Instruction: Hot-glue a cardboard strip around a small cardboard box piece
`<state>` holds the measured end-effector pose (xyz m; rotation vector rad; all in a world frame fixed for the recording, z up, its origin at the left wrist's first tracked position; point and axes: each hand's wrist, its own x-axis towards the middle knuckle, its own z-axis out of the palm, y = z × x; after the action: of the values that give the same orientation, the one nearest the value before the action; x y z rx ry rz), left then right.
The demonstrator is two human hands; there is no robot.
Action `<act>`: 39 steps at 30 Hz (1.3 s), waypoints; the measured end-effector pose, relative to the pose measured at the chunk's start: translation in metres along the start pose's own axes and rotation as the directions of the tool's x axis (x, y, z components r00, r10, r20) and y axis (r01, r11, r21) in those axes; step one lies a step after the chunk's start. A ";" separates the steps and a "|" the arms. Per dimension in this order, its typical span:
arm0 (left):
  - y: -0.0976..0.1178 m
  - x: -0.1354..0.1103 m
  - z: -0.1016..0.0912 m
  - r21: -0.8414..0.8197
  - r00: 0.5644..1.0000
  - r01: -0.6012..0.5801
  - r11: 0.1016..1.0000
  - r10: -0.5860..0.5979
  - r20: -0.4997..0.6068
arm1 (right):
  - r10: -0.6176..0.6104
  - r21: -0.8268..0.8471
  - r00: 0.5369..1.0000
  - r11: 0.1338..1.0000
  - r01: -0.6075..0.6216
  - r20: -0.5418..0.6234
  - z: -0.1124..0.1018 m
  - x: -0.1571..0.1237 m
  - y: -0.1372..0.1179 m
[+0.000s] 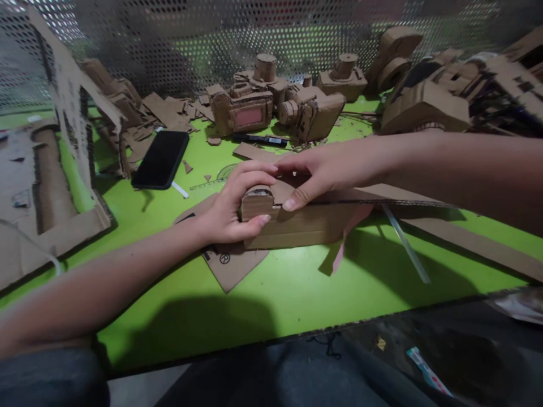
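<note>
A cardboard box-like piece with a rounded left end stands on the green table in front of me. My left hand wraps round that rounded end, thumb on the near side and fingers over the top. My right hand grips the top edge beside it, its thumb pressing on a long cardboard strip that runs off to the right along the top. Where the right fingertips end is partly hidden behind the left fingers. A printed cardboard sheet lies under the piece, and a pink strip hangs beside it.
Behind my hands are a black phone, a black marker and a clear protractor. Cardboard camera models and scraps line the mesh back wall. Cut cardboard stands left; a glue stick lies right. The table's edge is near me.
</note>
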<state>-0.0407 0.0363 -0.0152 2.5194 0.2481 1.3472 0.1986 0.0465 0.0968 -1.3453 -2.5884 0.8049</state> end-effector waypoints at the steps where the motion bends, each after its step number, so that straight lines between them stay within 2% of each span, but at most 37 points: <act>1: 0.000 0.000 0.000 0.002 1.000 0.001 1.000 -0.001 0.001 | -0.032 0.015 0.992 0.999 0.030 0.122 -0.002 0.001 0.000; 3: 0.000 -0.001 0.000 0.003 1.000 -0.001 1.000 0.001 -0.002 | -0.094 0.046 0.954 0.995 0.085 0.283 -0.007 0.004 0.000; 4: -0.001 -0.001 0.001 0.002 1.000 -0.006 1.000 0.006 -0.007 | -0.107 0.056 0.950 0.994 0.095 0.294 -0.009 0.005 0.001; 8: -0.002 -0.001 0.003 -0.006 0.999 -0.007 1.000 0.007 -0.041 | -0.126 0.070 0.950 0.991 0.110 0.285 -0.011 0.006 0.003; 13: -0.002 -0.001 0.002 -0.021 0.999 0.010 1.000 -0.011 -0.050 | -0.093 0.009 0.960 0.996 0.094 0.264 -0.008 0.005 0.006; 18: 0.001 0.001 0.000 -0.042 0.995 0.094 0.995 -0.096 -0.038 | -0.105 -0.063 0.974 0.991 0.120 0.200 -0.004 -0.002 0.009; 25: -0.002 -0.002 0.005 -0.049 0.991 0.104 0.993 -0.108 -0.081 | -0.144 -0.124 0.975 0.978 0.165 0.167 0.017 -0.019 -0.003; 31: -0.006 -0.003 0.003 -0.073 0.993 0.099 0.992 -0.104 -0.059 | -0.255 -0.244 0.960 0.929 0.277 0.117 0.032 -0.019 0.004; 35: -0.007 -0.002 0.002 -0.100 0.990 0.133 0.986 -0.138 -0.039 | -0.237 -0.343 0.964 0.901 0.265 0.122 0.032 -0.016 0.007; 39: -0.007 -0.002 0.002 -0.121 0.988 0.149 0.981 -0.153 -0.025 | -0.237 -0.330 0.963 0.905 0.267 0.129 0.030 -0.015 0.007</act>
<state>-0.0400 0.0421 -0.0197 2.3316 0.3483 1.3061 0.2030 0.0259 0.0694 -1.0248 -2.9953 0.3866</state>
